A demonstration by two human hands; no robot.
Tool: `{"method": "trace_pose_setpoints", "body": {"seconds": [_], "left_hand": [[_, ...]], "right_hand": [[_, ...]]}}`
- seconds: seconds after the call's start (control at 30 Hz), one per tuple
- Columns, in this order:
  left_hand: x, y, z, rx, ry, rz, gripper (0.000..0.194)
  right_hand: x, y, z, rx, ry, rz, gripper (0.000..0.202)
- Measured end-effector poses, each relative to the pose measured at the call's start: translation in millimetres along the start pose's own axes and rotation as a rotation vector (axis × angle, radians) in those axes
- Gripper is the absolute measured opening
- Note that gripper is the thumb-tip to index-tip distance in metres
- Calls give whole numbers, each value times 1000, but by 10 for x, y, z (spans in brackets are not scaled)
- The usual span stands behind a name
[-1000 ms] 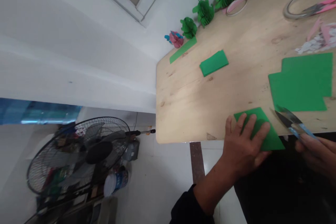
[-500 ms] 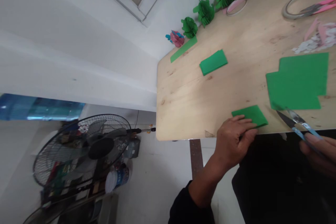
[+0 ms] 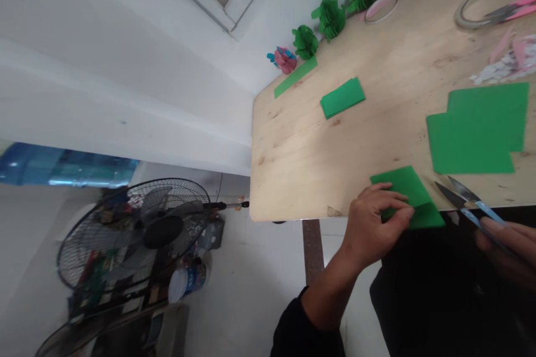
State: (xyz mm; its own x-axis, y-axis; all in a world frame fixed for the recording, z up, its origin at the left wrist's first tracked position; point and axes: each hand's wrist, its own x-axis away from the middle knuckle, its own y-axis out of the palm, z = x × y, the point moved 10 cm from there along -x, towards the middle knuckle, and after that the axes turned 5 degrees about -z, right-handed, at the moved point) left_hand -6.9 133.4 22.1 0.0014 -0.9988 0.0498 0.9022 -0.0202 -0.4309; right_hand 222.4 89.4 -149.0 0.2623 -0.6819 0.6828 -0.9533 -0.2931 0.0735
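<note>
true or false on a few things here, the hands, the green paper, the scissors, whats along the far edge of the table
1. The left hand pinches a small green paper piece at the near table edge. True.
2. The right hand holds blue-handled scissors with blades apart. True.
3. The scissor blades are cutting into the large green sheet. False: the blades lie apart from it, just below its lower edge.
4. The folded green stack sits under the left hand. False: it lies alone, farther up the wooden table.
5. Green paper ornaments stand along the table's far edge. True.
</note>
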Motion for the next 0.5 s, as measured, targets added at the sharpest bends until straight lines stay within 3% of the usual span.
{"method": "trace_pose_setpoints", "body": {"seconds": [0.3, 0.5], "left_hand": [[-7, -16, -6, 31, -44, 29, 16], [24, -127, -241, 240, -236, 159, 17]], "right_hand": [[-85, -48, -74, -1, -63, 84, 70], [-45, -46, -66, 55, -67, 47, 67]]}}
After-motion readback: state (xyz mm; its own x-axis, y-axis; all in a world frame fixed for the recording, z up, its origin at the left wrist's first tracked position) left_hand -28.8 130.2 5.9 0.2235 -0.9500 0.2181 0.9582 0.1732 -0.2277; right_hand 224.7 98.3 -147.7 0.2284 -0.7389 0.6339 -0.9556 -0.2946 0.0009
